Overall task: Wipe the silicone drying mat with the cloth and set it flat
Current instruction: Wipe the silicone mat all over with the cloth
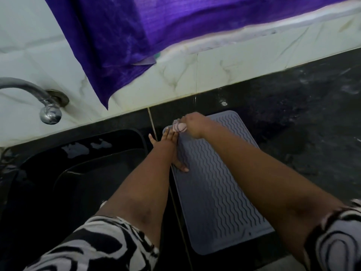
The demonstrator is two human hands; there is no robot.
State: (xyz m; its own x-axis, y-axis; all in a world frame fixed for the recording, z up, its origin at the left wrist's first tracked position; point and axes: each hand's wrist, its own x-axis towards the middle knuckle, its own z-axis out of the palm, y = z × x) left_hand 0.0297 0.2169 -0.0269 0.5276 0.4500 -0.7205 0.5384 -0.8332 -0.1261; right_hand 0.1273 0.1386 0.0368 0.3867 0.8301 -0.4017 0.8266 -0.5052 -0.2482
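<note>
A grey silicone drying mat (218,182) with wavy ridges lies flat on the black countertop, right of the sink. My right hand (195,125) is closed around a bunched pale cloth (180,126) with dark stripes and presses it on the mat's far left corner. My left hand (170,145) rests palm down along the mat's left edge, fingers spread, thumb on the ridges. Both forearms cross over the mat and hide part of it.
A black sink (82,173) with water drops lies to the left, a chrome tap (45,106) on the tiled wall above it. A purple curtain (136,30) hangs over the white marble backsplash. Dark wet countertop (302,124) stretches right of the mat.
</note>
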